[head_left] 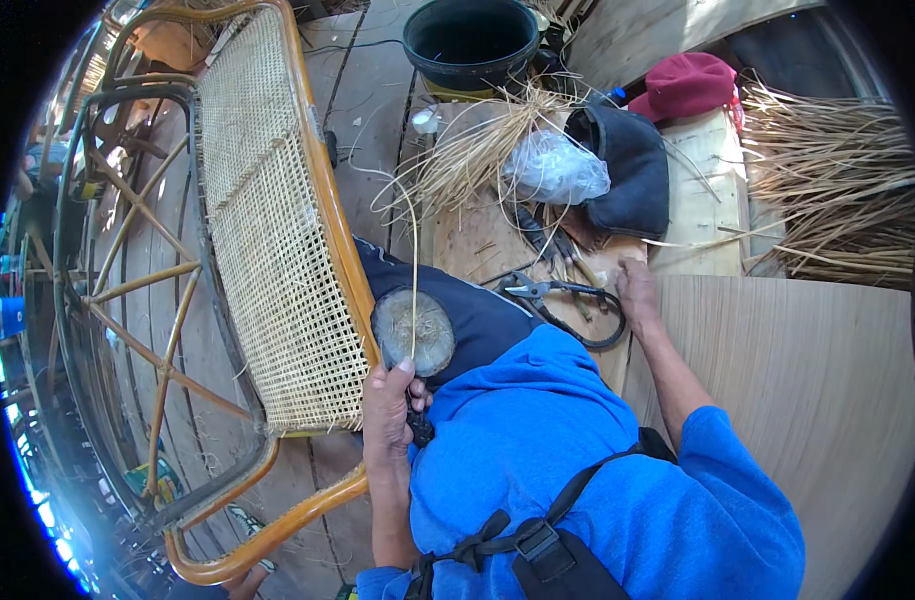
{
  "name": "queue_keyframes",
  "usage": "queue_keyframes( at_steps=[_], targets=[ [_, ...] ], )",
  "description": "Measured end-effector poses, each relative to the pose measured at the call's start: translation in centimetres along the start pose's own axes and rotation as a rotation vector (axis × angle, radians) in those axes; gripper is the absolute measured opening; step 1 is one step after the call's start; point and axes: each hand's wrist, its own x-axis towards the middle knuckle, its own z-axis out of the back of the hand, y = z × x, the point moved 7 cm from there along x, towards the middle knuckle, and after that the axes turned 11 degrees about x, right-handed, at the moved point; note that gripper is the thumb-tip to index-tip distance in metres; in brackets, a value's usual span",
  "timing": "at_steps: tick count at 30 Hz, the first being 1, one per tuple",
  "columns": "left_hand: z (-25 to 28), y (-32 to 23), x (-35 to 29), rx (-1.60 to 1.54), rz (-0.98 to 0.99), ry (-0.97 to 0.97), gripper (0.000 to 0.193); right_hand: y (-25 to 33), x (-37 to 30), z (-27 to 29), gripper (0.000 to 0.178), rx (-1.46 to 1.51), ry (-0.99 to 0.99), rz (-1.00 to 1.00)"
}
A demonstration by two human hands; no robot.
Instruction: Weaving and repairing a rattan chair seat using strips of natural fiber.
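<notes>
1. One long, thin, pale tan cane strand [414,270] is the thing in hand; it rises from the left hand [387,405], crosses in front of a round, worn, grey-brown disc [429,325] on the dark trousers [482,310], and bends away to the far left.
2. As a judgement, the step in hand is readying this strand by drawing it straight or checking it. The next move calls for a steady pinch, with the right hand [634,290] free to guide the length without kinking it.
3. Left thumb and fingers are closed on the strand, which leaves the grip at the thumb tip. The other fingers curl just below it.
4. The right hand lies well apart from the strand, just beside the loop of the black-handled metal shears [530,291]; I cannot tell whether its fingers grip anything.
5. Left of the left hand stands a woven, cream-coloured cane panel [267,230] in a glossy orange-brown frame [329,205]; a loose bundle of pale strands [487,150] lies on the far side.
</notes>
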Motion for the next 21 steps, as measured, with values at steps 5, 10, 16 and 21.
queue_keyframes(
  at_steps=[5,10,16,21],
  targets=[
    [0.0,0.5,0.2,-0.031,0.027,0.045,0.017,-0.1,2.6,0.0,0.017,0.201,-0.029,-0.366],
    [-0.5,0.6,0.4,-0.024,0.006,0.065,0.017,-0.9,3.5,-1.0,0.021,-0.185,-0.053,-0.224],
    [0.0,1.1,1.0,-0.059,0.022,0.038,0.018,1.5,2.9,0.2,0.015,-0.104,0.085,-0.370],
    [0.2,1.1,1.1,-0.048,0.047,0.059,0.017,1.5,2.5,1.0,0.016,0.382,0.088,-0.414]
  ],
)
